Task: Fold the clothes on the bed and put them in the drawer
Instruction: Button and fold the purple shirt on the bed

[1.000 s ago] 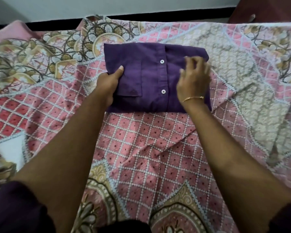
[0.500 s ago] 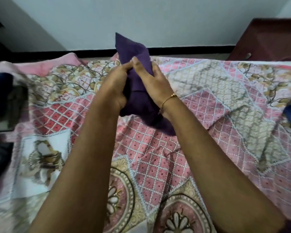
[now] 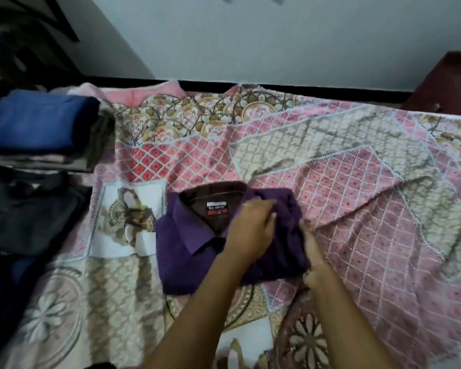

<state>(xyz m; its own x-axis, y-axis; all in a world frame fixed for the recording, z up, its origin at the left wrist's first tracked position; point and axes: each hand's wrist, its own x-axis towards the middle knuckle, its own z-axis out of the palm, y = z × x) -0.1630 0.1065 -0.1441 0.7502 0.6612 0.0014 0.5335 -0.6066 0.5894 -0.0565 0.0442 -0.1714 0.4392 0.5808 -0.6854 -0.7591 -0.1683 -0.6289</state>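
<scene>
the folded purple shirt (image 3: 186, 251) lies collar-up near the middle of the bed (image 3: 357, 209). the left hand (image 3: 250, 230) rests on top, fingers (image 3: 261, 209) relaxed and flat; the right hand (image 3: 313, 265) touches the shirt's right edge, its fingers too blurred to tell. bare bedspread stretches wide to the right. folded stacks (image 3: 37, 129) crowd the bed's left edge, well apart.

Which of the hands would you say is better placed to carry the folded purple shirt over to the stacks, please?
Probably the left hand: it rests flat on the folded purple collared shirt, and the folded clothes stacks lie on its side. The right hand only touches the far edge.
</scene>
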